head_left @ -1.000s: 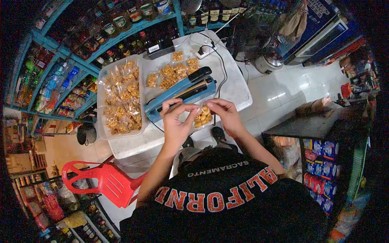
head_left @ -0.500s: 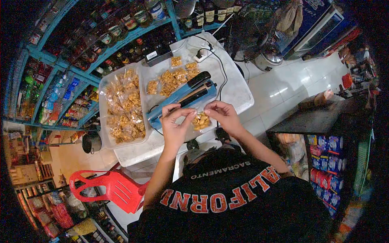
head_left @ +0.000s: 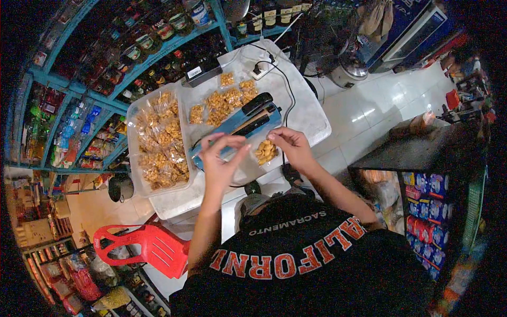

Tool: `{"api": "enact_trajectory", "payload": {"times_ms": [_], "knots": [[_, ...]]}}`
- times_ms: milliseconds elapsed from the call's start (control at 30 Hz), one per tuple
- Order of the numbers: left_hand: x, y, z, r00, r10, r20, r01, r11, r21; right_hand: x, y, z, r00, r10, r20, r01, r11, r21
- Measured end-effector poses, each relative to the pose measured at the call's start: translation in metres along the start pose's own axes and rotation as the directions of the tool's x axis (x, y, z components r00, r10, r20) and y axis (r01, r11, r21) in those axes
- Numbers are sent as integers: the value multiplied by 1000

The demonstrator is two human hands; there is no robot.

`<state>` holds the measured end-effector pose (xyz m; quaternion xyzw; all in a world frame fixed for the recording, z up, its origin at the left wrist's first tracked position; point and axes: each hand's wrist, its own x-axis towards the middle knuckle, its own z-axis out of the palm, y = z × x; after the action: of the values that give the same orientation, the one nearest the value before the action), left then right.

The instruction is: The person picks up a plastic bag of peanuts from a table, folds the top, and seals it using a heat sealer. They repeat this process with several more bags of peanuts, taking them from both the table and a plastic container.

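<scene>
My right hand (head_left: 293, 150) pinches the top corner of a small clear bag of golden-brown snack pieces (head_left: 266, 151), which hangs over the near edge of the table. Apart from the bag, my left hand (head_left: 221, 157) is open, thumb and fingers spread, holding nothing. Just beyond both hands lies a blue bag sealer (head_left: 270, 119) with a black-ended arm. Filled snack packets (head_left: 224, 103) are grouped behind the sealer. On the left, a translucent plastic tub (head_left: 187, 138) is full of similar packets.
The white table (head_left: 311, 113) also carries a power strip (head_left: 262, 70) with a black cable and a dark box (head_left: 203, 74). A red plastic chair (head_left: 165, 252) stands at lower left. Blue shelves (head_left: 142, 67) of bottles line the back; a dark counter (head_left: 401, 154) is at right.
My left hand has let go of the bag and moved a little left, its fingers spreading. The bag now hangs tilted from my right hand, slightly further right.
</scene>
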<state>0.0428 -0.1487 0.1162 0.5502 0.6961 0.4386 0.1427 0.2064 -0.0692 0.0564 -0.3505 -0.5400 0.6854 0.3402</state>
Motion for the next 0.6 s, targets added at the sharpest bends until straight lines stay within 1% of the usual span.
{"api": "enact_trajectory", "payload": {"times_ms": [33,100,133,167,200,233,267,300,333,367,400,467,500,567,600], "knots": [[6,-7,-4,1000,0,7,0,1000,0,4,7,-4,1000,3,-5,-3,1000,3],[26,-26,-15,996,51,-78,-46,997,66,16,25,-12,992,58,-113,-76,985,-158],[39,-33,-20,997,3,-81,7,993,117,24,39,-16,991,63,-118,-81,984,-157],[53,-41,-24,995,-47,-86,61,984,167,32,53,-19,991,2,-130,-37,964,-262],[69,-61,-26,996,-49,-81,62,984,166,41,66,-22,989,-60,-135,7,931,-364],[83,-88,-24,995,-72,71,62,989,136,48,73,-22,985,-61,-163,0,936,-351],[94,-106,-19,971,-90,223,68,992,106,53,76,-20,984,-55,-168,-7,937,-349],[102,-112,-13,968,-94,231,71,992,107,59,79,-18,983,-84,-160,19,928,-373],[108,-117,-7,914,-99,393,96,995,27,62,78,-14,982,-111,-153,42,918,-395],[113,-122,-1,835,-87,544,135,990,-50,64,76,-11,983,-27,-180,-52,906,-419],[118,-128,7,828,-91,553,141,989,-49,66,78,-9,982,-17,-188,-64,907,-416],[125,-139,23,676,-36,736,209,967,-145,68,80,-6,974,-154,-166,45,850,-525],[127,-135,27,667,-35,744,216,965,-148,67,73,-4,976,-148,-163,52,873,-485],[133,-118,33,565,-255,784,337,939,63,68,75,-3,975,-114,-192,9,879,-477],[134,-117,38,558,-255,790,341,938,62,69,73,-2,974,-90,-209,-19,883,-468]]}}
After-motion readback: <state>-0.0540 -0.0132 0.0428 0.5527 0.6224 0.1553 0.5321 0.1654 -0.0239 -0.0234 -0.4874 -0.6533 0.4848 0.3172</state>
